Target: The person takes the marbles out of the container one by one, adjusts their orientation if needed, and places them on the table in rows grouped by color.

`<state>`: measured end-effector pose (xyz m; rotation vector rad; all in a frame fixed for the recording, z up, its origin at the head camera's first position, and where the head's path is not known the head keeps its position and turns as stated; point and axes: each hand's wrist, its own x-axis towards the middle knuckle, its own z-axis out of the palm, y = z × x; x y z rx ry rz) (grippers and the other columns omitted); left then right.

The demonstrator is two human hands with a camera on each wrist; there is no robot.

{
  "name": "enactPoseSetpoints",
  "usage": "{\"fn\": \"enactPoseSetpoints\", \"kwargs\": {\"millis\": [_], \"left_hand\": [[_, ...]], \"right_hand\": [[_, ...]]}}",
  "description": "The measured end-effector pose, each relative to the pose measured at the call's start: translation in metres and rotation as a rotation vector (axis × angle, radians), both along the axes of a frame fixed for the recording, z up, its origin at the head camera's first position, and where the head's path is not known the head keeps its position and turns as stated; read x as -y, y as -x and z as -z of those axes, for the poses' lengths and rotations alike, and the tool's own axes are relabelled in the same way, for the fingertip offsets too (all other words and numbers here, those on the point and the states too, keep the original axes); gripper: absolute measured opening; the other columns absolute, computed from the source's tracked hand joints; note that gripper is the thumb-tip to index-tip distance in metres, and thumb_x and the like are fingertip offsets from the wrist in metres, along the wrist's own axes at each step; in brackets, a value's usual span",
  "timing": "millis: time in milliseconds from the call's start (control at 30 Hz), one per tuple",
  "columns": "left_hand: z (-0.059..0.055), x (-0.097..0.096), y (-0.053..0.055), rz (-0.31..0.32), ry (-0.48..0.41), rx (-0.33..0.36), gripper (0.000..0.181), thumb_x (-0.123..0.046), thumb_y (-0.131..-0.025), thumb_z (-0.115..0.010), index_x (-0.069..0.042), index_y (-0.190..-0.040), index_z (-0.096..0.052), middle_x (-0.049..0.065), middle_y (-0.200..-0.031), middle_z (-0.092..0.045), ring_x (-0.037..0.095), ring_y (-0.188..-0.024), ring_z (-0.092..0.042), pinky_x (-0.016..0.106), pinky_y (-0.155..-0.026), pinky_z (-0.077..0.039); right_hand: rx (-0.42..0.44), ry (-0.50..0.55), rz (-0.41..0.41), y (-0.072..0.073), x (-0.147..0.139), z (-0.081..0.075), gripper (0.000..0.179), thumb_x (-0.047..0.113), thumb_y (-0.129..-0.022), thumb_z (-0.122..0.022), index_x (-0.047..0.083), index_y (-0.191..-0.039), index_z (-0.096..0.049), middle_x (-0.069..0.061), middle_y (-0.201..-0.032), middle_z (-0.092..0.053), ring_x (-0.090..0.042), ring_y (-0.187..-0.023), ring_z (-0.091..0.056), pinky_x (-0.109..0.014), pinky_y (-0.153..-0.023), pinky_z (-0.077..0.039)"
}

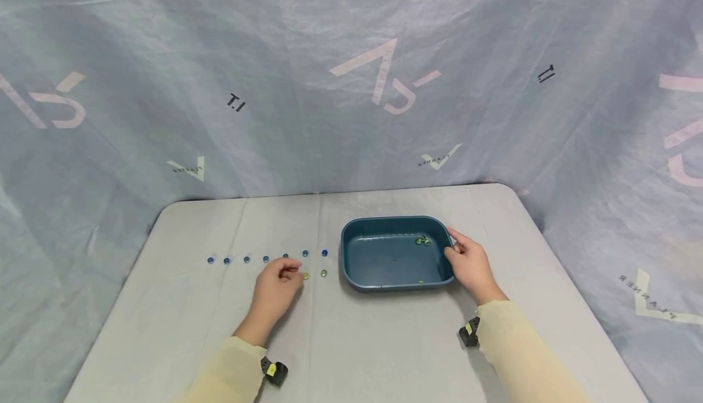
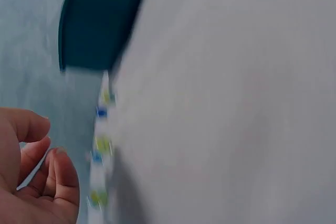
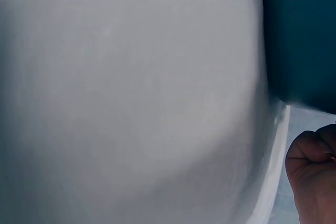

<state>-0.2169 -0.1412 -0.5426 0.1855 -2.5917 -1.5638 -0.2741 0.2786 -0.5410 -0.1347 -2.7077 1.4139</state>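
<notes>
My right hand [image 1: 469,265] grips the right rim of a dark teal plastic tray [image 1: 392,278], thumb on the inner side. Inside the tray are several small green glass pieces [image 1: 423,240] near the right end, and a bit of green shows by the front wall. My left hand [image 1: 279,287] hovers over the table left of the tray, fingers loosely bent. In the left wrist view a gap separates thumb and fingers, with nothing seen between them. Just right of its fingertips lie a yellow-green glass piece [image 1: 306,276] and a clear one [image 1: 324,273].
Several small round blue glass pieces [image 1: 246,259] form a row on the pale cloth-covered table [image 1: 351,342], running left from the tray. The left hand partly covers the area below this row. A grey printed curtain [image 1: 307,146] hangs behind the table's far edge.
</notes>
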Motion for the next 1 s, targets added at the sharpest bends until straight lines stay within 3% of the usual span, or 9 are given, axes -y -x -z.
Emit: {"fn": "enactPoseSetpoints", "kwargs": {"millis": [233, 400, 667, 833, 1000], "left_hand": [[-0.018, -0.051, -0.004, 0.162, -0.098, -0.152, 0.015, 0.001, -0.089, -0.075, 0.0, -0.104, -0.073, 0.004, -0.092, -0.062, 0.019, -0.081, -0.059, 0.024, -0.068, -0.05], [-0.029, -0.079, -0.001, 0.251, -0.148, -0.209, 0.012, -0.001, -0.091, -0.075, -0.007, -0.101, -0.074, 0.0, -0.093, -0.063, 0.018, -0.081, -0.059, 0.025, -0.068, -0.05], [-0.032, -0.116, 0.011, 0.362, -0.147, -0.237, 0.013, -0.004, -0.094, -0.075, -0.015, -0.101, -0.072, -0.004, -0.091, -0.061, 0.015, -0.079, -0.057, 0.026, -0.069, -0.051], [-0.036, -0.137, 0.019, 0.424, -0.141, -0.213, 0.01, -0.01, -0.097, -0.073, -0.016, -0.104, -0.071, -0.006, -0.096, -0.061, 0.014, -0.084, -0.058, 0.029, -0.074, -0.053], [-0.041, -0.16, 0.03, 0.475, -0.142, -0.23, 0.009, -0.011, -0.098, -0.072, -0.015, -0.106, -0.071, -0.005, -0.098, -0.062, 0.012, -0.086, -0.058, 0.029, -0.076, -0.053]], "right_hand": [[0.009, -0.008, 0.01, -0.003, -0.001, 0.0, 0.052, 0.007, -0.101, -0.06, 0.003, -0.152, -0.05, -0.002, -0.072, -0.045, -0.016, -0.058, -0.038, -0.028, -0.054, -0.036], [0.011, 0.004, 0.003, -0.004, -0.002, 0.0, 0.052, 0.008, -0.101, -0.059, 0.003, -0.152, -0.049, -0.003, -0.073, -0.046, -0.017, -0.059, -0.039, -0.029, -0.055, -0.036], [0.016, 0.013, 0.007, -0.006, -0.003, -0.001, 0.053, 0.008, -0.1, -0.059, 0.002, -0.152, -0.049, -0.003, -0.073, -0.045, -0.017, -0.059, -0.039, -0.029, -0.055, -0.036], [0.017, 0.018, 0.011, -0.004, -0.001, -0.004, 0.053, 0.009, -0.1, -0.06, 0.002, -0.151, -0.05, -0.002, -0.072, -0.045, -0.017, -0.059, -0.039, -0.029, -0.056, -0.036], [0.0, 0.016, 0.003, -0.001, -0.001, -0.004, 0.052, 0.008, -0.1, -0.06, 0.001, -0.151, -0.051, -0.001, -0.071, -0.045, -0.016, -0.058, -0.039, -0.028, -0.056, -0.036]]}}
